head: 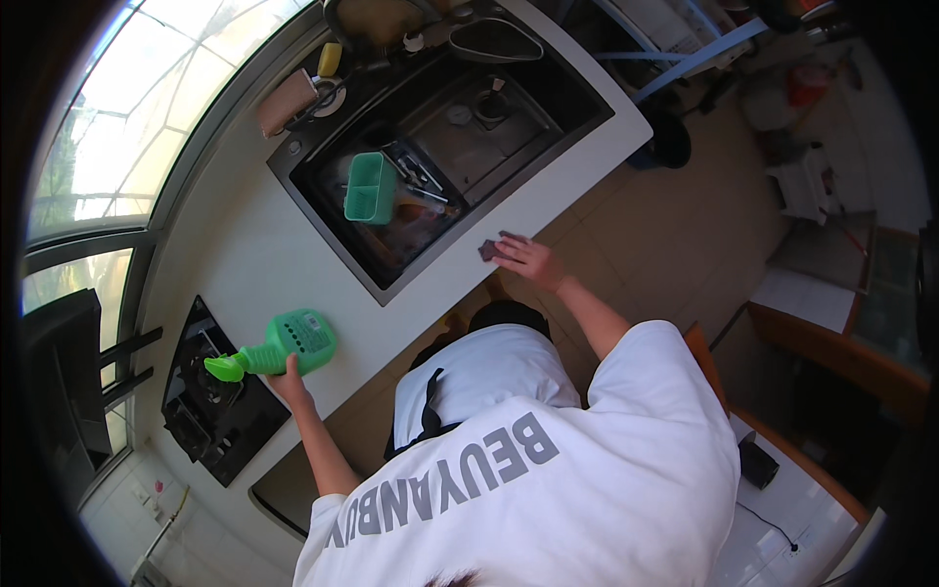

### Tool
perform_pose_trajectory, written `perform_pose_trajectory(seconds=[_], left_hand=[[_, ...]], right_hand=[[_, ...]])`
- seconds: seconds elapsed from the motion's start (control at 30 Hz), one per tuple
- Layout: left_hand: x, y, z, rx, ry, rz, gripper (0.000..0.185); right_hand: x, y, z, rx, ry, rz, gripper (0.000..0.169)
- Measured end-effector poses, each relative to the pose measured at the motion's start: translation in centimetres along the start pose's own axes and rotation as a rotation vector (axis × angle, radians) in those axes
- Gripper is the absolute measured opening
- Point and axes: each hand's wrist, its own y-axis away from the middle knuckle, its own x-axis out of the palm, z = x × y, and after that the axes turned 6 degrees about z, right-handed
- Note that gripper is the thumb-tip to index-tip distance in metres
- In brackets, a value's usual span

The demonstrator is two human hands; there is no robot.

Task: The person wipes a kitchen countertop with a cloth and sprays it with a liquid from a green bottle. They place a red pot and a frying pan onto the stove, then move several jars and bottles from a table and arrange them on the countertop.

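Note:
My left hand (292,383) grips a green plastic spray bottle (297,342) with a bright green trigger head, which points toward the gas hob (213,411). The bottle bears a printed label; whether its base touches the white countertop (246,257) I cannot tell. At the counter's front edge, my right hand (539,265) holds a small dark brown-purple cloth or sponge (490,251), its fingers covering part of it. Between and beyond the hands lies a dark double sink (334,248). A green two-compartment utensil holder (369,192) stands in its left bowl.
Several utensils (414,172) lie in the sink beside the holder. Behind the sink are a yellow sponge (329,60), a pinkish-brown box-shaped thing (287,101) and a wire strainer (495,40). A dark bin (664,139) stands on the floor past the counter's rounded corner.

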Motion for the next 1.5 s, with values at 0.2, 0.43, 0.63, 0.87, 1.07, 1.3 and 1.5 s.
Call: perform_pose_trajectory(seconds=[0.2, 0.43, 0.63, 0.87, 1.07, 1.3, 1.5], left_hand=[[0.4, -1.8, 0.7, -0.003, -0.030, 0.057, 0.064], [1.5, -2.0, 2.2, 0.172, -0.169, -0.028, 0.064], [3.2, -0.4, 0.4, 0.126, -0.228, -0.119, 0.064], [7.3, -1.0, -0.5, 0.075, -0.339, -0.256, 0.058], [11.5, 2.6, -7.7, 0.109, -0.343, -0.251, 0.068], [28.4, 4.1, -19.3, 0.310, -0.445, 0.436, 0.071], [41.0, 5.3, -21.8, 0.418, -0.465, 0.866, 0.063]], right_hand=[[-9.2, 10.4, -14.8, 1.531, 0.096, -0.369, 0.037], [-7.7, 3.1, -9.0, 1.094, -0.312, -0.620, 0.048], [-5.3, -6.9, -8.7, 0.973, -0.602, -0.504, 0.036], [-2.0, -15.6, -15.6, 0.956, -0.239, 0.256, 0.108], [-6.0, -19.9, -9.2, 0.711, -0.642, 0.093, 0.098], [-14.3, -22.4, 0.3, 0.038, -0.676, 0.085, 0.108], [-14.4, -19.5, -3.3, 0.318, -0.837, -0.242, 0.083]])
